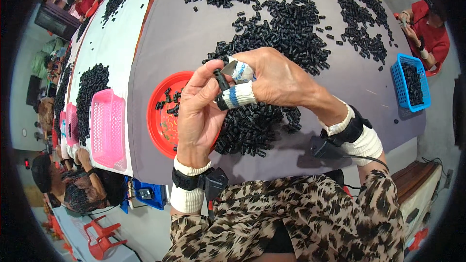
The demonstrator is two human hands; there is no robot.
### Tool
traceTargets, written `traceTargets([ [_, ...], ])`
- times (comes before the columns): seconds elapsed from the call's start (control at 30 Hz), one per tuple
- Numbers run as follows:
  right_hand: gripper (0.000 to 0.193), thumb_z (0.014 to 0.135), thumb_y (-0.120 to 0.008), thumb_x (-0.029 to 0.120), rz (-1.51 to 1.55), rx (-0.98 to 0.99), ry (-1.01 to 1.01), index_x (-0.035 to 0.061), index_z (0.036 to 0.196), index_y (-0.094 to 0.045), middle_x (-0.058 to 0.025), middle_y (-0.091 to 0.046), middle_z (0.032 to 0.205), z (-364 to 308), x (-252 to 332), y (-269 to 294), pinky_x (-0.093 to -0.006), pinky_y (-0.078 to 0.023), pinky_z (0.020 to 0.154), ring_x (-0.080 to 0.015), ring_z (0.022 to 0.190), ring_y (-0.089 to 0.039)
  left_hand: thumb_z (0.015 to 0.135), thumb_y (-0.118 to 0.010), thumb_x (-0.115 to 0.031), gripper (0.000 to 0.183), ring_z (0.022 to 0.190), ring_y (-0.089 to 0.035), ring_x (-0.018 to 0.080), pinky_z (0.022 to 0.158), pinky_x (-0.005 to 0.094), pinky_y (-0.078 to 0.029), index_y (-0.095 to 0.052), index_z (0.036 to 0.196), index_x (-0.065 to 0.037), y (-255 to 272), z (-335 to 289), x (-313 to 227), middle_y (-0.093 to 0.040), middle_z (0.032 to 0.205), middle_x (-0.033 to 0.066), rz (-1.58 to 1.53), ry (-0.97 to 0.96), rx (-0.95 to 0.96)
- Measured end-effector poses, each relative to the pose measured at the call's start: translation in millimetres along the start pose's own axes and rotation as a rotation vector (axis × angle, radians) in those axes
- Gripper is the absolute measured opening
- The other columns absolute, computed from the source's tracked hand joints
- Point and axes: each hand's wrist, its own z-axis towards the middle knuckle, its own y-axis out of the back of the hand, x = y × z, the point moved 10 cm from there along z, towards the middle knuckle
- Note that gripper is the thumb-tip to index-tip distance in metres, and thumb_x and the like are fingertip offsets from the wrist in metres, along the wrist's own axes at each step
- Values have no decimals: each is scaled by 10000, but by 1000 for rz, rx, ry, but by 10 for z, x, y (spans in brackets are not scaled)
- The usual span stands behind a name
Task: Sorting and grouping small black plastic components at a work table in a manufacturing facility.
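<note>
My left hand (pixel 196 111) pinches a small black cylindrical plastic part (pixel 222 79) upright between thumb and fingers. Right against it is my right hand (pixel 279 75), closed on a small blade (pixel 230 66) with a white-and-blue wrapped grip (pixel 243 73). A white knit sleeve with a blue stripe (pixel 238 95) covers a digit of the right hand, probably the thumb; its dark tip touches the part. Partly behind my left hand lies a round red tray (pixel 154 109) with several black parts in it. Below my right hand is a pile of similar parts (pixel 250 131).
Large heaps of black parts (pixel 284 24) spread over the grey-covered table (pixel 170 29). A blue basket (pixel 411 102) of parts stands at the right edge, a pink basket (pixel 108 131) at the left. Other people sit around, one in red (pixel 429 34) at the right. Cables run from my wristbands.
</note>
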Motion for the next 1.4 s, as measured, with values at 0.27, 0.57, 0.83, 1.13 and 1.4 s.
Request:
traceTargets([
  [0.27, 325, 662, -678, 284, -10, 12, -1, -18, 744, -591, -113, -579, 615, 27, -23, -18, -321, -422, 539, -198, 544, -531, 852, -557, -54, 278, 896, -588, 179, 833, 320, -480, -528, 1122, 4, 25, 14, 13, -610, 964, 116, -48, -2, 21],
  [0.57, 281, 691, -733, 246, -2, 21, 33, 27, 760, -571, -16, -529, 613, 27, -20, -53, -272, -386, 522, -93, 566, -460, 873, -531, -100, 278, 939, -566, 190, 893, 371, -451, -485, 1120, 19, 139, 9, 51, -568, 1018, 116, -84, 18, 30],
  [0.83, 284, 701, -720, 243, -79, 62, 51, 12, 751, -563, -25, -524, 604, 33, -78, -85, -287, -387, 518, -105, 559, -458, 870, -534, -95, 268, 941, -567, 208, 891, 379, -452, -491, 1113, 11, 149, 8, 98, -569, 1023, 123, -114, 40, 36],
  [1.13, 280, 686, -715, 236, -96, 72, 51, 7, 750, -568, -62, -545, 606, 27, -54, -93, -312, -398, 519, -159, 542, -493, 852, -558, -90, 286, 957, -575, 225, 887, 389, -465, -494, 1114, 6, 138, -8, 70, -572, 1044, 133, -52, 20, 39],
  [1.4, 255, 654, -652, 190, -25, 5, 45, -40, 704, -551, -141, -526, 562, 14, -5, -39, -345, -417, 524, -204, 507, -499, 782, -591, -21, 284, 833, -609, 159, 789, 293, -501, -560, 1062, 16, 144, -6, -22, -624, 920, 102, 221, -32, -144],
])
